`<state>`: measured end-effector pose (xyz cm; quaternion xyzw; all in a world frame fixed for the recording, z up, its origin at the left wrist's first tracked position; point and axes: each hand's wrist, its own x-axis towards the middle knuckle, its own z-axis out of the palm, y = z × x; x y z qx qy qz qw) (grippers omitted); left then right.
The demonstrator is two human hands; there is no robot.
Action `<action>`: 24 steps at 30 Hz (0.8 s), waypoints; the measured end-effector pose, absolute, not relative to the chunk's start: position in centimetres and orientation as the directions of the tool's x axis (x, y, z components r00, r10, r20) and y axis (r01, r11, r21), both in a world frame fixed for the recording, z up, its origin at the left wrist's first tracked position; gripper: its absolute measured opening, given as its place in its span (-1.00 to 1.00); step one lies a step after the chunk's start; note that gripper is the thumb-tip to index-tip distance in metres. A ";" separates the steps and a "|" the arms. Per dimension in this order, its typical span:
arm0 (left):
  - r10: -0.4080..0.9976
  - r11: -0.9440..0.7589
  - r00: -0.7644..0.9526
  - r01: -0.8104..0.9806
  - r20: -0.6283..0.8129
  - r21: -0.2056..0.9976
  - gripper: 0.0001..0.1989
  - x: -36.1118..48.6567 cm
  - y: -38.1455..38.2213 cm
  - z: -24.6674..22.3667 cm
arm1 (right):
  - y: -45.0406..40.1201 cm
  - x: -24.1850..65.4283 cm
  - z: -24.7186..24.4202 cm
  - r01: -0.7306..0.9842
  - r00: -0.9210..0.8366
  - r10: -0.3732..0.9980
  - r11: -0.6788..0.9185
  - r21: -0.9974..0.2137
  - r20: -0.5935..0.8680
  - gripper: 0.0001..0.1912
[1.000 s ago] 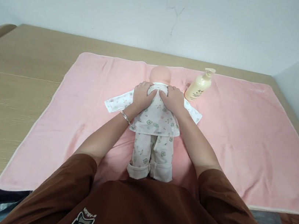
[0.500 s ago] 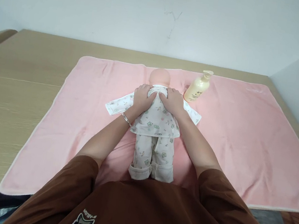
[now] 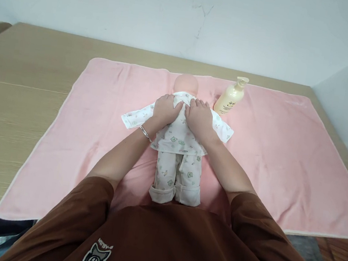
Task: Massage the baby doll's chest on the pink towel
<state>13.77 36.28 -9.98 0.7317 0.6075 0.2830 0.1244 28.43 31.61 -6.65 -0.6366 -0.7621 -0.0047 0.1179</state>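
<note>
A doll with a bald head (image 3: 186,84) lies stretched out in front of me, no face showing. It wears a white printed long-sleeved top (image 3: 177,137) and matching trousers (image 3: 165,170) with turned-up cuffs. Its sleeves spread out to both sides. My left hand (image 3: 166,111) rests on the left side of the doll's upper body, fingers laid out over the cloth. On the other side my right hand (image 3: 200,117) lies likewise, its thumb close to the left thumb. Both hands press on the top near its collar, holding nothing. Their palms are hidden.
A pale yellow pump bottle (image 3: 229,98) stands right of the doll's head. Under everything is a pink blanket (image 3: 273,161) on a wooden table (image 3: 9,124). A white wall (image 3: 129,7) rises behind the table.
Both hands have slid slightly down from the collar, toward me, staying on the doll's top. The whole view has shifted a little; the doll and bottle stay in place.
</note>
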 end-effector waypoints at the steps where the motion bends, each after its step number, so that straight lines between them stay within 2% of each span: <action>1: 0.963 -0.225 0.110 0.831 0.245 0.509 -0.61 13.7 36.2 -9.7 | 31.2 28.1 -6.7 0.972 -0.167 0.966 0.194 -0.129 0.195 -0.45; 4: 0.968 -0.222 0.147 0.879 0.204 0.421 -0.58 13.8 35.4 -8.5 | 30.7 27.6 -6.7 0.966 -0.184 0.960 0.216 -0.144 0.209 -0.46; 8: 0.964 -0.230 0.179 0.931 0.195 0.284 -0.58 15.0 33.0 -7.2 | 32.2 28.8 -6.8 0.943 -0.173 0.973 0.208 -0.260 0.151 -0.47; 12: 0.947 -0.286 0.237 0.929 0.216 0.236 -0.53 16.5 30.7 -7.0 | 34.0 30.4 -7.2 0.932 -0.141 0.983 0.173 -0.320 0.122 -0.45; 15: 0.936 -0.318 0.260 0.914 0.238 0.252 -0.53 16.5 30.7 -7.2 | 33.5 30.3 -7.2 0.943 -0.159 0.977 0.192 -0.271 0.139 -0.46; 19: 0.905 -0.402 0.347 0.886 0.246 0.228 -0.62 15.1 32.3 -7.0 | 30.8 28.5 -5.9 0.978 -0.153 0.977 0.172 -0.118 0.151 -0.51; 24: 0.949 -0.306 0.249 0.875 0.193 0.374 -0.65 14.0 33.8 -6.9 | 28.8 27.7 -4.2 0.980 -0.195 0.977 0.197 -0.012 0.091 -0.57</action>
